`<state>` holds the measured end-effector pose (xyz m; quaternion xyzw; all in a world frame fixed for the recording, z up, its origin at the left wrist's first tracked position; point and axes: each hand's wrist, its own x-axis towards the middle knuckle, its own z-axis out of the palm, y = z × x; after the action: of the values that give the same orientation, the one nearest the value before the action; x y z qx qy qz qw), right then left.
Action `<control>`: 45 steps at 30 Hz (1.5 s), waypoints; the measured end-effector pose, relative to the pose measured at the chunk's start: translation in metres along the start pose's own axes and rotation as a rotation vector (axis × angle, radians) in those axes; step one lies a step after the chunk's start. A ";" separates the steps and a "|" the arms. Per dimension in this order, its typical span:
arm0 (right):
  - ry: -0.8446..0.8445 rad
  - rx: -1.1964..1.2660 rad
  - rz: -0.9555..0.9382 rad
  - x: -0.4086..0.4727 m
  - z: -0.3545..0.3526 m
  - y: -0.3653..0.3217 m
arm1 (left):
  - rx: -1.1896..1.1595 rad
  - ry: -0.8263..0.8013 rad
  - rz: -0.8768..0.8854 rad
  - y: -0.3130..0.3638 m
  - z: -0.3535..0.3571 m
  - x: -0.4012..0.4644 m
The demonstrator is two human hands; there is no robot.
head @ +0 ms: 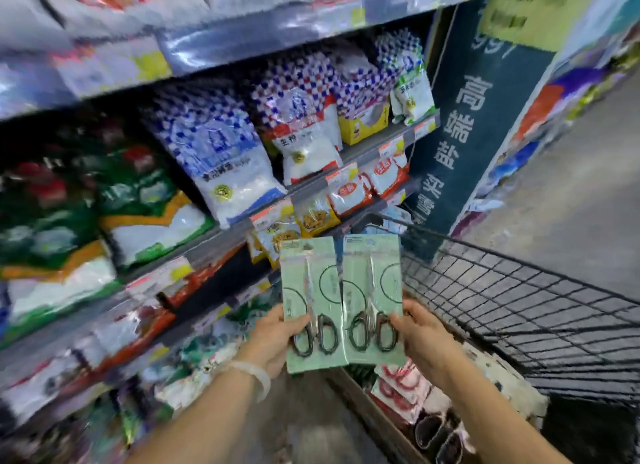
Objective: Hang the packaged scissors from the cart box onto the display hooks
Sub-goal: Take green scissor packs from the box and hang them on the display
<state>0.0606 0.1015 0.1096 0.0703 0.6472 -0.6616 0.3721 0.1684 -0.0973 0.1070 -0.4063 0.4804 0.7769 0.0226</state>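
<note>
I hold two packaged scissors side by side, upright, on pale green cards with black handles at the bottom. My left hand [277, 339] grips the left pack [311, 290] by its lower left edge. My right hand [420, 328] grips the right pack [375, 283] by its lower right edge. Below them the cardboard box [367, 408] in the cart holds more packs, some with red handles [398, 391] and some with black handles [436, 432]. No display hooks are visible.
Store shelves [214, 235] packed with bags of food fill the left and centre. The black wire cart [519, 311] stands at lower right. A dark blue end panel [460, 144] with white characters rises behind it, beside a grey aisle floor [571, 193].
</note>
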 end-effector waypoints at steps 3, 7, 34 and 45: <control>-0.150 -0.140 0.009 -0.011 0.042 0.000 | -0.083 0.094 0.055 -0.002 -0.045 -0.043; -0.354 -0.274 0.027 -0.027 0.116 0.020 | -0.151 0.282 0.168 -0.017 -0.120 -0.109; -1.154 -0.627 0.074 -0.418 0.564 0.352 | -0.566 1.084 0.423 -0.271 -0.523 -0.573; -1.080 -0.644 -0.012 -0.424 0.757 0.385 | -0.626 1.011 0.524 -0.217 -0.709 -0.592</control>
<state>0.8819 -0.3717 0.1594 -0.3931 0.5353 -0.3775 0.6453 1.0891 -0.3130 0.1875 -0.5784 0.2658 0.5732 -0.5161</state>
